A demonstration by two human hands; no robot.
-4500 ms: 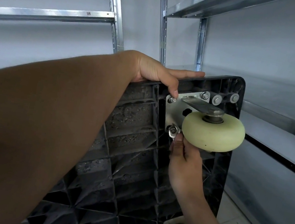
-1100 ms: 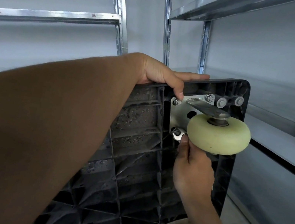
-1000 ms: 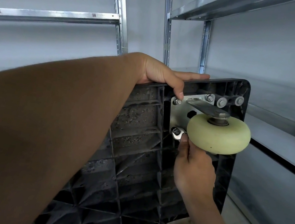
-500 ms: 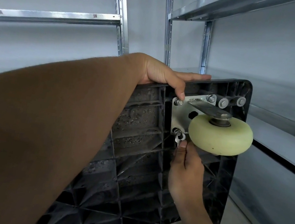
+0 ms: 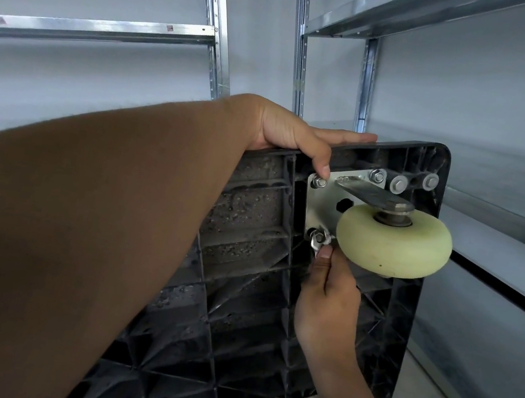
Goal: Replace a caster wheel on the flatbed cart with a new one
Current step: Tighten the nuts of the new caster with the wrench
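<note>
The flatbed cart [image 5: 247, 300] is stood up on its edge with its ribbed black underside facing the person, which I take to be the point of the whole arrangement: it brings the caster wheel [image 5: 392, 243] up to chest height where its bolts can be reached. That pale wheel sits at the cart's upper right corner, its axle pointing up and its metal mounting plate [image 5: 321, 205] flat against the plastic. The left hand [image 5: 294, 134] comes in across the top edge, fingers laid out straight along the rim and the thumb hooked down beside the upper-left bolt [image 5: 319, 182], apparently to keep the cart from tipping or twisting while the other hand works. The right hand [image 5: 329, 300] reaches up from below with the wrist bent back, fingers curled round a small wrench [image 5: 316, 242] whose head sits on the lower-left nut, just beside the wheel. Most of the tool's handle is buried in the fist, so I can't say which way it is being turned.
</note>
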